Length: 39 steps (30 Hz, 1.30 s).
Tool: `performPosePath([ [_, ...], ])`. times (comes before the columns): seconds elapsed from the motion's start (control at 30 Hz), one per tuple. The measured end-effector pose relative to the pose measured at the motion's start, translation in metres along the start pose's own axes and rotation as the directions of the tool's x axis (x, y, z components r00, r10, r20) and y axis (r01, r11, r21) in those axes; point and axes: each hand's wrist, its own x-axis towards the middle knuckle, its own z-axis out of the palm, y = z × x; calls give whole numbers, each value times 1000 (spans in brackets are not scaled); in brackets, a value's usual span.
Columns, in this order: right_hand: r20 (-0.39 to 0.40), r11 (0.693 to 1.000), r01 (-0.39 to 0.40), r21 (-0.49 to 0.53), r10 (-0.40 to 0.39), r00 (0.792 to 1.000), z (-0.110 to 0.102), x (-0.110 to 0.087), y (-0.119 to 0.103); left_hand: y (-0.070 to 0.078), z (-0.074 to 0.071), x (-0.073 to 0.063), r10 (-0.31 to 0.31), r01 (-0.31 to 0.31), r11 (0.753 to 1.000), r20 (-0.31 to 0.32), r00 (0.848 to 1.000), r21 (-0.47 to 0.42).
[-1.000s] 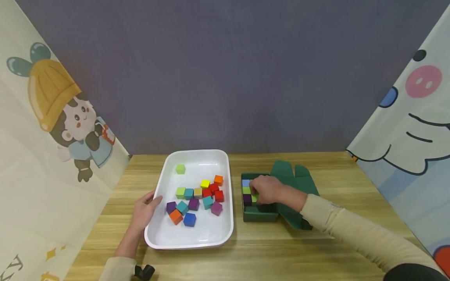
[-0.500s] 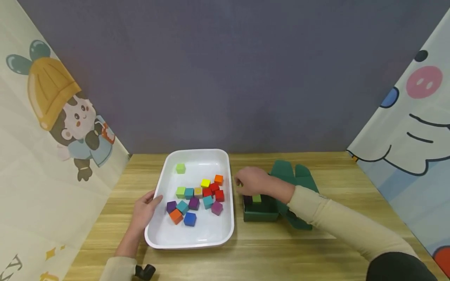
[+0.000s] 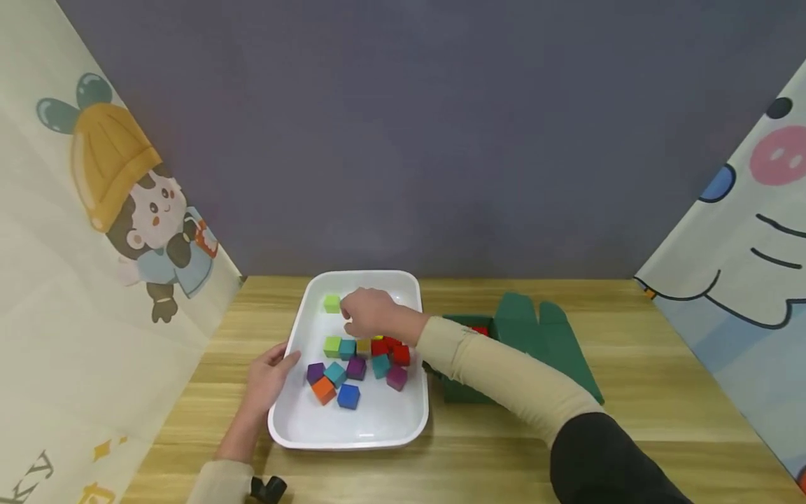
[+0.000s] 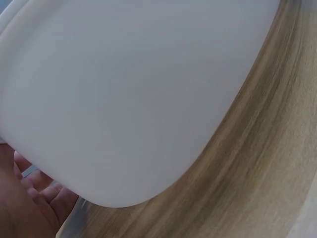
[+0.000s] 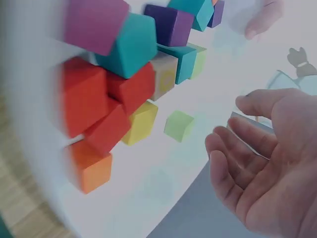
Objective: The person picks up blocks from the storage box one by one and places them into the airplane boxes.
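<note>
My left hand (image 3: 272, 374) held the white tray (image 3: 378, 435) by its left edge, thumb at the rim; only the left wrist view showed bent fingers (image 4: 63, 202) up close. Coloured blocks (image 3: 349, 397) lay mid-tray, the green box (image 3: 462, 393) just right, partly behind my sleeve (image 3: 510, 378). Farther up, my right hand (image 3: 371, 313) hung over the tray, loosely bent, gripping nothing; its wrist view alone showed the orange block (image 5: 90, 171) by the red ones, and a lone lime block (image 3: 331, 303) lay near the far end.

Grey back wall (image 3: 441, 140), cartoon-printed side panels (image 3: 50, 294), wood-grain tabletop (image 3: 478, 455).
</note>
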Motion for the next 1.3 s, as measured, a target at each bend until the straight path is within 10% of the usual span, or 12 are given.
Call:
performPosePath([
  [0.67,-55,990,-61,-125,55,997,34,106,-21,1,1,-1,14,-16,998,-21,1000,-67],
  [0.97,-62,993,-58,-103,52,997,55,114,-10,0,5,-2,8,-8,997,-9,1000,-80],
  [1.3,-9,999,25,-46,-25,1000,26,94,2,1,2,-1,3,-4,997,-12,1000,-71],
])
